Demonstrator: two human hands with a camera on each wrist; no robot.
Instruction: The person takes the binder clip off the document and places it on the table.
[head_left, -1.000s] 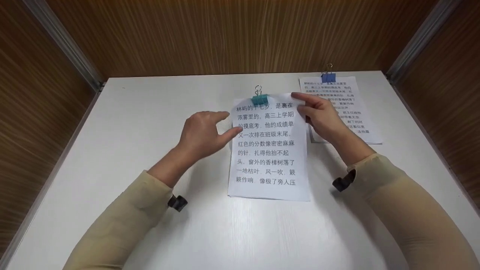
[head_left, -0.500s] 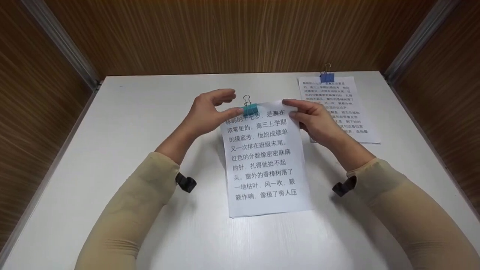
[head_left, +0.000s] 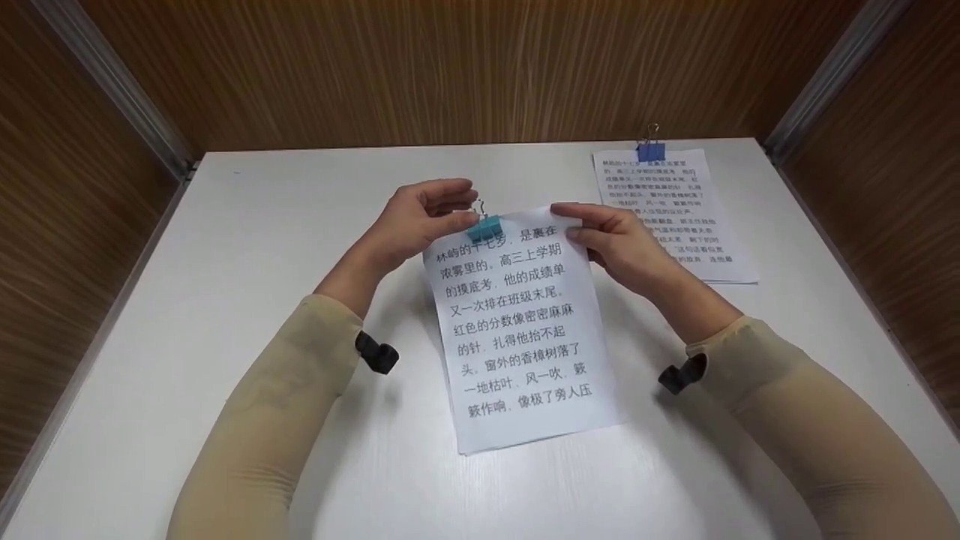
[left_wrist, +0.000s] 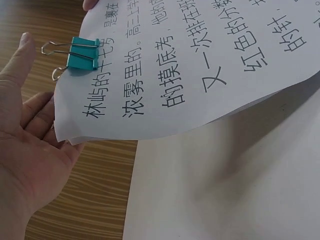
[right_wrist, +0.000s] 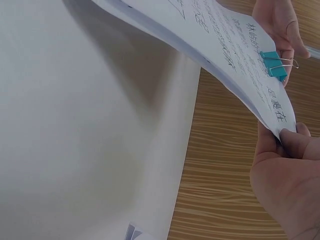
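A stack of printed sheets (head_left: 517,322) hangs tilted above the table, its top edge raised. A teal binder clip (head_left: 484,227) grips that top edge, wire handles pointing up. My right hand (head_left: 622,244) pinches the top right corner between thumb and fingers, as the right wrist view also shows. Beside the clip, my left hand (head_left: 416,225) has its thumb extended near the wire handles; in the left wrist view, a small gap separates the thumb from the handles. The left fingers (left_wrist: 39,117) are partly hidden behind the sheets; whether they touch the paper I cannot tell.
A second stack of printed sheets (head_left: 679,217) lies flat at the table's back right, held by a blue binder clip (head_left: 651,152). Wood-grain panels (head_left: 480,71) enclose the back and sides of the white table (head_left: 247,247).
The clipped stack has come nearer and slightly left, its top lifting and tilting, with my right hand still pinching the corner. My left hand has moved up beside the clip.
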